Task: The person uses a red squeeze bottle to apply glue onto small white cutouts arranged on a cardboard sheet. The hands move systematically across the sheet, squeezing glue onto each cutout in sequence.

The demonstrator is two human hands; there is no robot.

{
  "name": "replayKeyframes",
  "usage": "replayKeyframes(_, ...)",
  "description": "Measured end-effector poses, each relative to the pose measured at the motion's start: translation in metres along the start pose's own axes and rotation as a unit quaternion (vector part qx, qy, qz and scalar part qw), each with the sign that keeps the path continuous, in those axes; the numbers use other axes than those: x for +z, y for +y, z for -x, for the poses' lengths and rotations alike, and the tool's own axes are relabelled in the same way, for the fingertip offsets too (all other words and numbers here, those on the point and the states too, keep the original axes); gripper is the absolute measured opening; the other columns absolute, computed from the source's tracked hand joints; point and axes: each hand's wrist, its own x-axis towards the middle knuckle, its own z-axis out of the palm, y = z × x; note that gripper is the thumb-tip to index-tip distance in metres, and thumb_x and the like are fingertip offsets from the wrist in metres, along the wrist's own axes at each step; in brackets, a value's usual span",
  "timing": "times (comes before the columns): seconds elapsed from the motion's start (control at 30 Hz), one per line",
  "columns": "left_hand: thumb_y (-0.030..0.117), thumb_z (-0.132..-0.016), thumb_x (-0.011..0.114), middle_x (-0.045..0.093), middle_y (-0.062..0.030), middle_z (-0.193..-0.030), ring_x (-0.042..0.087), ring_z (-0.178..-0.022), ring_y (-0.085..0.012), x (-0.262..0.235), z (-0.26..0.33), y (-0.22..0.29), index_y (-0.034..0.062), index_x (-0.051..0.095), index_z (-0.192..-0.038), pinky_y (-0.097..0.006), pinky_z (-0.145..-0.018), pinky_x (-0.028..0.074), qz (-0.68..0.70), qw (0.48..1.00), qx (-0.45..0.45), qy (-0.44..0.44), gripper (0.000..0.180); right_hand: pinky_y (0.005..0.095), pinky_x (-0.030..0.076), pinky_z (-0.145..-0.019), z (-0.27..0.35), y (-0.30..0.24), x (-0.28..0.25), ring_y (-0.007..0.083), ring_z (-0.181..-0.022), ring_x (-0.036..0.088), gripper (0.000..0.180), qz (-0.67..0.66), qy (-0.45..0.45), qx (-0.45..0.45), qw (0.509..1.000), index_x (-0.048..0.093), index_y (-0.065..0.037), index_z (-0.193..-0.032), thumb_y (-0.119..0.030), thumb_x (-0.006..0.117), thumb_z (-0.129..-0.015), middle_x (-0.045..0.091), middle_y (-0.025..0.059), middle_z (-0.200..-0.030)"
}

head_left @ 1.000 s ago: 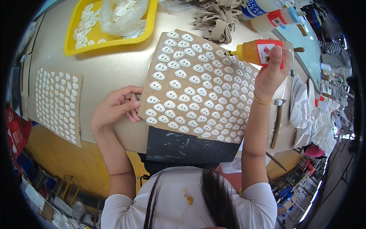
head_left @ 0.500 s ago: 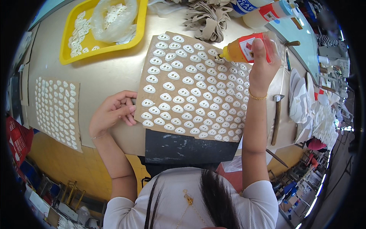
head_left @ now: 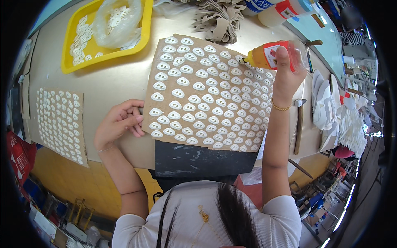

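Right hand [head_left: 289, 80] grips bottle [head_left: 259, 57]; hammer [head_left: 299, 128] (wooden-handled) nearby; yellow tray [head_left: 147, 20] left of board [head_left: 168, 96]

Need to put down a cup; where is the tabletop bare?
Bare patches: below the yellow plastic tray, between the small brown rectangular board and left hand; and between tray, large brown board and looped beige strips. Crowded: the large board, under rows of white three-cornered pieces.

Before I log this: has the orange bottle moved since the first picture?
Yes, to the right: judged against the yellow tray, the orange bottle now sits farther right along the board.
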Motion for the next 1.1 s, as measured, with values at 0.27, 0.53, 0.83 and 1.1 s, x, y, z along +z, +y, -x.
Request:
replayKeyframes(0.27,0.005,-0.088,0.056,0.055,-0.0032,-0.074,0.062,-0.061,-0.0120,0.000,0.000,0.001,-0.0046,0.049,-0.117,-0.021,-0.054,0.053,0.000,1.000,0.003,-0.003,0.031,0.0240,0.049,-0.072,-0.002,0.007,0.015,0.0115,-0.077,0.061,0.040,0.007,-0.022,-0.020,1.000,0.062,0.001,-0.096,-0.029,0.077,-0.075,0.064,0.0047,-0.089)
replayKeyframes(0.53,0.004,-0.088,0.055,0.055,-0.0034,-0.074,0.062,-0.061,-0.0121,0.000,0.000,0.000,-0.0050,0.049,-0.117,-0.021,-0.054,0.053,0.006,1.000,0.003,-0.005,0.031,0.0246,0.050,-0.069,-0.004,0.004,0.021,0.0108,-0.076,0.062,0.039,0.054,-0.048,-0.046,0.996,0.065,-0.002,-0.092,-0.032,0.079,-0.072,0.066,0.0042,-0.085)
replayKeyframes(0.83,0.004,-0.088,0.055,0.055,-0.0035,-0.074,0.062,-0.060,-0.0123,0.000,0.000,0.000,-0.0053,0.048,-0.117,-0.021,-0.053,0.052,0.005,1.000,0.005,-0.004,0.031,0.0241,0.049,-0.067,-0.007,0.005,0.013,0.0111,-0.074,0.062,0.036,0.115,-0.021,-0.081,0.990,0.067,-0.002,-0.089,-0.032,0.078,-0.073,0.067,0.0046,-0.082)
replayKeyframes(1.1,0.004,-0.088,0.055,0.055,-0.0037,-0.073,0.062,-0.060,-0.0124,0.001,0.000,0.002,-0.0052,0.048,-0.116,-0.021,-0.052,0.052,0.006,1.000,0.003,-0.001,0.031,0.0242,0.049,-0.068,0.004,0.008,0.000,0.0114,-0.073,0.062,0.036,0.092,-0.014,-0.054,0.994,0.065,0.000,-0.090,-0.029,0.078,-0.074,0.066,0.0054,-0.082)
